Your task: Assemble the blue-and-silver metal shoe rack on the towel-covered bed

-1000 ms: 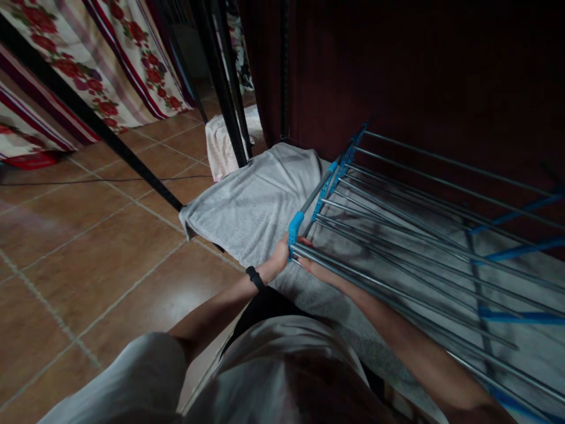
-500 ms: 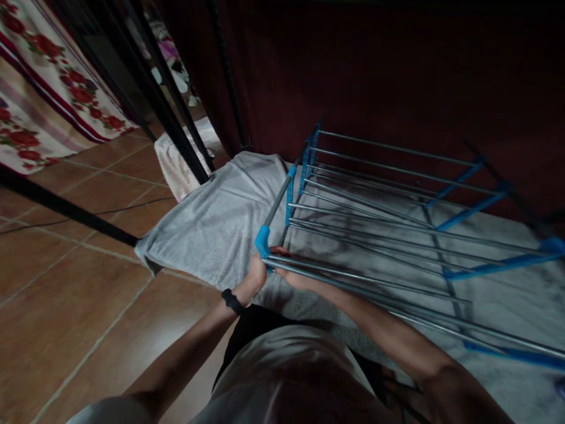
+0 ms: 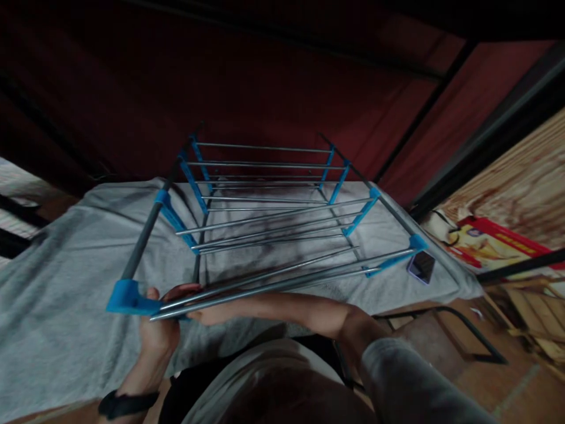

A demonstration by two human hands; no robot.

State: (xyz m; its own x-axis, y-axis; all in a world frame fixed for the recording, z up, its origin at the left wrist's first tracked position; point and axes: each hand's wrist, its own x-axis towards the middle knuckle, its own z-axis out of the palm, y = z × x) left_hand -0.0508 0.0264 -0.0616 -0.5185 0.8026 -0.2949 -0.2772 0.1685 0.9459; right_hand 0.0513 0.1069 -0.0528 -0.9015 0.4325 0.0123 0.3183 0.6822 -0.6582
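Observation:
A shoe rack (image 3: 175,225) of grey metal tubes and blue plastic brackets lies on a cloth-covered surface, its open frame facing me. My left hand (image 3: 159,337), with a black band on the wrist, grips the blue corner bracket (image 3: 132,299) at the near left from below. Beside it, my right hand (image 3: 196,309) reaches under the near tubes (image 3: 265,284) and curls around the same bracket end; its fingers are partly hidden. One near tube's left end sticks out by my left hand, apart from the corner piece.
A grey towel (image 3: 110,235) covers the surface beneath the rack. At the right end lies a phone (image 3: 422,267). Beyond it are a red and yellow box (image 3: 498,241) and a black metal bar frame (image 3: 472,330). A dark red curtain (image 3: 265,88) hangs behind.
My view has turned to the right, bringing the whole rack, the phone and the box into sight. Both hands remain at the rack's near left corner.

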